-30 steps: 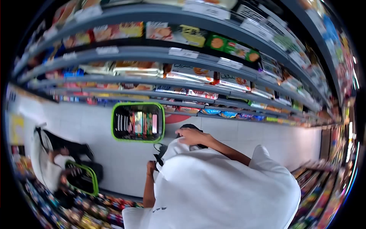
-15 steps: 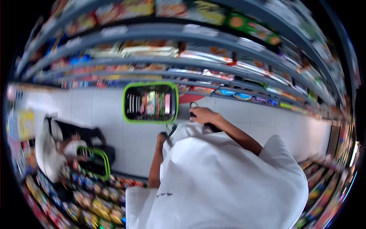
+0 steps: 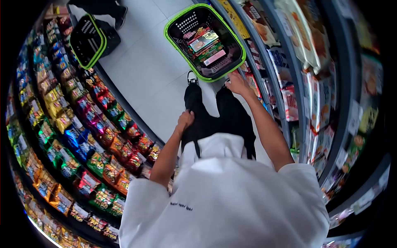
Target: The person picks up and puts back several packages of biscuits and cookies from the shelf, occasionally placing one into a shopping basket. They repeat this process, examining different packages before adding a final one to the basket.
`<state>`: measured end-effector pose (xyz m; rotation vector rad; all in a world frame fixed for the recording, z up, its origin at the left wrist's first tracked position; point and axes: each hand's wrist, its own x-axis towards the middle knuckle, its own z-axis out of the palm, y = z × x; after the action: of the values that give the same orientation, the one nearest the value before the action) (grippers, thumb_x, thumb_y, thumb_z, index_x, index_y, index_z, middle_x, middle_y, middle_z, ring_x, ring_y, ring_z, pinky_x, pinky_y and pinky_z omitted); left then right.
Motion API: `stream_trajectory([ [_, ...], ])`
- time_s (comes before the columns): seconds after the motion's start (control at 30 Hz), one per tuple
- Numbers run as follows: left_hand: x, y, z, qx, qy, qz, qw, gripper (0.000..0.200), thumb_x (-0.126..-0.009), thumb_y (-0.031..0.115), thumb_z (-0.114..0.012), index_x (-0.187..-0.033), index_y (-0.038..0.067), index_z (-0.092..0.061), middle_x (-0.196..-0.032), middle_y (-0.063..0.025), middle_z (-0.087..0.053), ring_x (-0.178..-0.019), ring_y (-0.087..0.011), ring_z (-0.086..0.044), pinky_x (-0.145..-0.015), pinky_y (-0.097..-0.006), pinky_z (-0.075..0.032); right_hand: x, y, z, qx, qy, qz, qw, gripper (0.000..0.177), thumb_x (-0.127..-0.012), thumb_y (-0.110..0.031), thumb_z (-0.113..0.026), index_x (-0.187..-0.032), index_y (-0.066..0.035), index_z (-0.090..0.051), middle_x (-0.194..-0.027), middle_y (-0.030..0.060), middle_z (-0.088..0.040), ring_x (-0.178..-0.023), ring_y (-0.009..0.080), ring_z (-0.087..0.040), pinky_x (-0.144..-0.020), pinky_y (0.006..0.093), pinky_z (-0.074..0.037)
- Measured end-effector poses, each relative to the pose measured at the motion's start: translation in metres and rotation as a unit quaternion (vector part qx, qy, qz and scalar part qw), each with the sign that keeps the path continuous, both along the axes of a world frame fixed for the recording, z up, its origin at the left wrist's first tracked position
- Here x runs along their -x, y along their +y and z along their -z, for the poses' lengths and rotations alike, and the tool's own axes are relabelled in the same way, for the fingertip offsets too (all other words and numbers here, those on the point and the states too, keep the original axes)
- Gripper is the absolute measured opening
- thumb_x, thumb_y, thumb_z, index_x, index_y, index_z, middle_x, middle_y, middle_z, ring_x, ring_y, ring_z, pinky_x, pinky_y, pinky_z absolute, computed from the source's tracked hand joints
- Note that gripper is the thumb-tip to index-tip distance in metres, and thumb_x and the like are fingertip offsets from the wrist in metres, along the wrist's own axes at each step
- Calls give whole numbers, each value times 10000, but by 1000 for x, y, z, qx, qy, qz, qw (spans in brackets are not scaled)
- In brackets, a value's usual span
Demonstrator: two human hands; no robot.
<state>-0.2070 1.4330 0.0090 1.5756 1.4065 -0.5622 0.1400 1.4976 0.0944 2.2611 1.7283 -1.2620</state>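
Observation:
A black basket with a green rim (image 3: pixel 241 41) stands on the floor ahead of my feet, with several colourful packets (image 3: pixel 205 44) and a pink-and-white pack (image 3: pixel 214 58) inside. Just below its near right corner is my right hand (image 3: pixel 238 84), fingers apart and nothing seen in them; whether they touch the rim is unclear. My left hand (image 3: pixel 186 119) rests beside my left thigh, its fingers curled in and no object visible in it.
Shelves of bagged snacks (image 3: pixel 86 144) line the left side. Shelves of packaged food (image 3: pixel 311 95) rise close on the right. At the upper left is another green-rimmed basket (image 3: pixel 102 46), near a person's dark-clothed leg and shoe (image 3: pixel 120 17).
The view has turned, so the aisle now runs upward and the snack shelves fill the left. The basket appears higher and further right, and my legs now show.

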Motion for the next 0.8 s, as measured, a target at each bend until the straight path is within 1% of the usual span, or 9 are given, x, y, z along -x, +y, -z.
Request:
stream_trajectory([
  [0.13, -24, -5, 12, 36, 71, -15, 997, 674, -959, 464, -447, -1398, -47, -431, -1083, -280, -660, -987, -492, -637, -913, -508, -503, -21, 44, 119, 39, -63, -48, 996, 436, -835, -213, -679, -1196, 7, -569, -1204, 208, -600, -1178, 379, -550, -999, 462, -457],
  [0.27, -49, 9, 61, 71, 119, -28, 990, 748, -927, 507, -515, -1396, -68, -420, -1047, -313, -648, -908, -441, -669, -831, -486, -538, -50, 85, 260, 77, -126, -85, 985, 474, -807, -196, -704, -1217, -20, -543, -1269, 186, -574, -1217, 355, -531, -1019, 446, -457],
  [0.37, -67, 29, 89, 20, 144, -28, 989, 808, -880, 517, -599, -1376, -97, -424, -978, -300, -644, -790, -391, -684, -716, -443, -561, -67, 115, 339, 91, -169, -142, 971, 548, -803, -176, -694, -1293, -32, -494, -1320, 183, -546, -1288, 336, -487, -1072, 423, -428],
  [0.47, -85, 47, 113, -71, 170, -14, 983, 739, -855, 446, -652, -1338, -85, -476, -859, -214, -608, -663, -334, -667, -595, -376, -553, -89, 125, 439, 37, -206, -205, 956, 411, -857, -74, -545, -1262, -31, -488, -1359, 150, -506, -1333, 303, -436, -1043, 431, -437],
  [0.57, -94, 65, 125, -73, 155, -3, 985, 673, -855, 384, -661, -1316, -78, -497, -872, -214, -577, -625, -324, -653, -551, -378, -539, -104, 140, 508, 50, -207, -202, 956, 537, -876, -86, -525, -1398, -28, -412, -1485, 147, -414, -1388, 313, -385, -1103, 428, -401],
  [0.6, -95, 67, 132, -76, 142, -14, 987, 624, -847, 330, -667, -1297, -73, -512, -893, -223, -556, -572, -321, -631, -496, -383, -515, -108, 142, 528, 25, -191, -185, 964, 600, -835, -107, -599, -1394, -24, -399, -1436, 168, -441, -1359, 330, -412, -1109, 410, -396],
  [0.67, -98, 80, 133, -39, 145, -23, 988, 622, -859, 337, -653, -1310, -64, -502, -921, -234, -560, -595, -344, -642, -524, -409, -523, -115, 143, 568, -2, -174, -162, 971, 726, -775, -140, -706, -1408, -25, -367, -1380, 188, -460, -1322, 354, -441, -1103, 408, -405],
  [0.73, -99, 86, 138, -6, 148, -28, 989, 620, -871, 343, -639, -1322, -55, -492, -949, -245, -563, -618, -368, -652, -551, -434, -532, -97, 161, 559, 49, -174, -136, 974, 732, -768, -142, -715, -1403, -29, -369, -1385, 184, -452, -1317, 354, -446, -1094, 415, -414],
  [0.8, -97, 85, 140, -59, 134, -14, 989, 596, -836, 313, -665, -1274, -69, -534, -892, -218, -541, -508, -309, -595, -434, -374, -477, -89, 167, 559, 102, -188, -118, 970, 739, -743, -153, -748, -1375, -38, -382, -1374, 175, -446, -1296, 352, -459, -1063, 434, -442],
])
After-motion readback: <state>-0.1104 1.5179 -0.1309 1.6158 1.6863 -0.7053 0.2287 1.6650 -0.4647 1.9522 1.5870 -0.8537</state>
